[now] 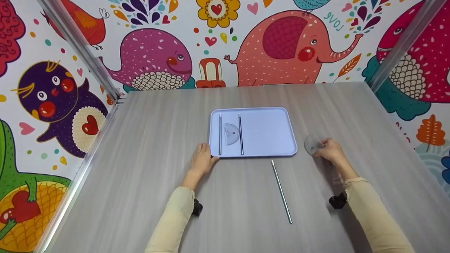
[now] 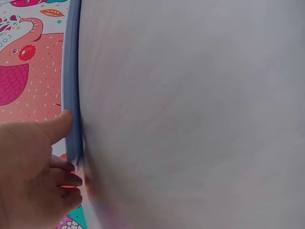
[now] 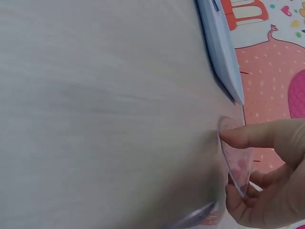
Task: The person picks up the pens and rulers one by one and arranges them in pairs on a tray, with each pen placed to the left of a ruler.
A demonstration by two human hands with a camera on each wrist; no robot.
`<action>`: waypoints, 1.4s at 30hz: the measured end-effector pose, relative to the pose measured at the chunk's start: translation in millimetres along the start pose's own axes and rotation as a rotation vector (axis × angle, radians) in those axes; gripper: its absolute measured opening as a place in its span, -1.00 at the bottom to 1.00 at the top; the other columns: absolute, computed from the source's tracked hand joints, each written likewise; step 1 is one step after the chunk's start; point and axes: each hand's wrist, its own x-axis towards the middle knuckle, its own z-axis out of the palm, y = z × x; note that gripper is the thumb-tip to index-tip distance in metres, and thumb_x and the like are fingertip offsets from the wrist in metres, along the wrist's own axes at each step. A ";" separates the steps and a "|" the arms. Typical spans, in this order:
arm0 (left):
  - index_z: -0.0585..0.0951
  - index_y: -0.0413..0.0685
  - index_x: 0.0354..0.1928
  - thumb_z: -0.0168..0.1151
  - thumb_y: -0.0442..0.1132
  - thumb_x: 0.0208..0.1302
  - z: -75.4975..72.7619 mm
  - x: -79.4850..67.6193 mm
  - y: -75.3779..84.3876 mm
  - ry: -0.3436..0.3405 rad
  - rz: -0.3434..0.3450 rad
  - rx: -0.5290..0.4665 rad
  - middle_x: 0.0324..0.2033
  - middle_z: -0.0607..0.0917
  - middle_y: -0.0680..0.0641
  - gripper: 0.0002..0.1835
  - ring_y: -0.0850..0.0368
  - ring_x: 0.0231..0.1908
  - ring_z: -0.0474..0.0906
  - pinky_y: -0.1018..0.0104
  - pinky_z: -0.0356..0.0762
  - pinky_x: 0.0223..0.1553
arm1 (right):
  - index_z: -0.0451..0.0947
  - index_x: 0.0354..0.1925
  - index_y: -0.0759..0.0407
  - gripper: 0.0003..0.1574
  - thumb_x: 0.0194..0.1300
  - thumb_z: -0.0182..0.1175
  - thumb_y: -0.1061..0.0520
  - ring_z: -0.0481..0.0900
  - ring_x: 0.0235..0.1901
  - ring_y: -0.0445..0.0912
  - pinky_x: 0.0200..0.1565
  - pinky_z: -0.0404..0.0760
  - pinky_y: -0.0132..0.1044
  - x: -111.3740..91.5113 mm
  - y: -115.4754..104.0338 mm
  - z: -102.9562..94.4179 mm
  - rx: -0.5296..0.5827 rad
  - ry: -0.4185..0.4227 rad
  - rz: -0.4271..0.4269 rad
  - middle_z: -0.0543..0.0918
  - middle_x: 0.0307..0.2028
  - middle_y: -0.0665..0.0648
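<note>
A light-blue tray (image 1: 267, 133) lies on the table with two dark pencils, the left pencil (image 1: 220, 135) and the right pencil (image 1: 240, 135), and a clear protractor (image 1: 230, 134) between them. My left hand (image 1: 203, 160) holds the tray's near left corner, thumb along the front rim and fingers at the left side; the left wrist view shows the tray's edge (image 2: 71, 71) beside the thumb. Right of the tray, my right hand (image 1: 329, 150) pinches a second clear protractor (image 3: 236, 152) between thumb and fingers, tilted up. A green pencil (image 1: 282, 191) lies in front of the tray.
Another clear plastic piece (image 3: 193, 217) lies on the table close to my right wrist, partly hidden by the forearm in the head view. Printed cartoon walls (image 1: 218, 42) with metal posts (image 1: 404, 45) border the grey table (image 1: 158, 140).
</note>
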 end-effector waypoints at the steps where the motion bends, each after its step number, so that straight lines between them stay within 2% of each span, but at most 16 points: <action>1: 0.18 -0.57 0.20 0.11 -0.12 0.26 0.4 -0.1 -0.2 0.001 0.004 0.000 0.21 0.22 -0.46 -0.31 -0.24 0.29 0.04 0.05 0.04 0.29 | 0.34 -0.14 0.52 -0.39 -0.17 0.32 0.26 0.44 -0.34 0.04 -0.40 0.47 -0.27 -0.9 1.1 -2.1 0.039 -0.022 0.013 0.49 -0.18 0.41; 5: 0.18 -0.58 0.20 0.12 -0.13 0.25 0.8 -0.1 -0.6 0.009 0.015 -0.007 0.21 0.23 -0.47 -0.31 -0.25 0.28 0.05 0.06 0.03 0.30 | 0.29 -0.09 0.48 -0.51 0.01 0.18 0.30 0.44 -0.48 -0.20 -0.49 0.48 -0.39 -3.4 5.6 -11.4 0.259 -0.137 0.068 0.49 -0.36 0.12; 8: 0.18 -0.57 0.20 0.12 -0.13 0.25 1.2 0.3 -1.0 0.020 0.017 -0.006 0.20 0.24 -0.46 -0.31 -0.24 0.28 0.06 0.07 0.04 0.30 | 0.27 -0.05 0.47 -0.59 0.12 0.04 0.31 0.45 -0.52 -0.28 -0.51 0.49 -0.44 -4.1 9.0 -17.1 0.401 -0.221 0.090 0.48 -0.49 -0.07; 12: 0.19 -0.56 0.20 0.13 -0.13 0.24 2.0 0.9 -1.6 0.028 0.016 -0.004 0.19 0.26 -0.45 -0.31 -0.23 0.27 0.08 0.08 0.05 0.30 | 0.28 -0.03 0.46 -0.65 0.22 -0.03 0.31 0.42 -0.54 -0.33 -0.50 0.52 -0.48 -5.7 11.5 -22.0 0.521 -0.294 0.084 0.49 -0.52 -0.11; 18: 0.18 -0.55 0.21 0.12 -0.12 0.25 1.8 0.3 -1.3 0.006 -0.008 0.000 0.22 0.23 -0.44 -0.30 -0.23 0.29 0.04 0.07 0.04 0.30 | 0.35 -0.08 0.35 -0.76 0.27 -0.04 0.30 0.41 -0.54 -0.32 -0.47 0.55 -0.48 -7.6 6.1 -23.3 0.618 -0.317 0.076 0.45 -0.55 -0.10; 25: 0.20 -0.52 0.22 0.13 -0.10 0.24 -1.0 -0.1 0.5 0.002 -0.027 -0.012 0.23 0.24 -0.41 -0.31 -0.20 0.29 0.04 0.01 0.11 0.26 | 0.45 -0.23 0.16 -0.82 0.24 -0.05 0.34 0.39 -0.57 -0.31 -0.50 0.53 -0.47 -4.1 -15.0 -18.6 0.758 -0.308 0.062 0.41 -0.59 -0.10; 32: 0.20 -0.52 0.22 0.12 -0.10 0.25 -0.1 0.3 0.2 -0.003 -0.018 -0.013 0.23 0.23 -0.41 -0.31 -0.20 0.29 0.04 0.01 0.11 0.26 | 0.44 -0.20 0.21 -0.83 0.24 -0.02 0.33 0.40 -0.59 -0.33 -0.51 0.53 -0.49 -0.4 -32.1 -18.3 0.720 -0.299 0.056 0.45 -0.57 -0.10; 42: 0.17 -0.57 0.21 0.11 -0.12 0.25 -1.7 -0.7 0.0 -0.017 -0.012 -0.015 0.23 0.20 -0.46 -0.30 -0.26 0.29 0.02 0.03 0.03 0.29 | 0.41 -0.13 0.28 -0.78 0.22 -0.01 0.32 0.45 -0.51 -0.27 -0.44 0.55 -0.48 2.0 -47.9 -9.4 0.654 -0.293 0.022 0.48 -0.51 -0.04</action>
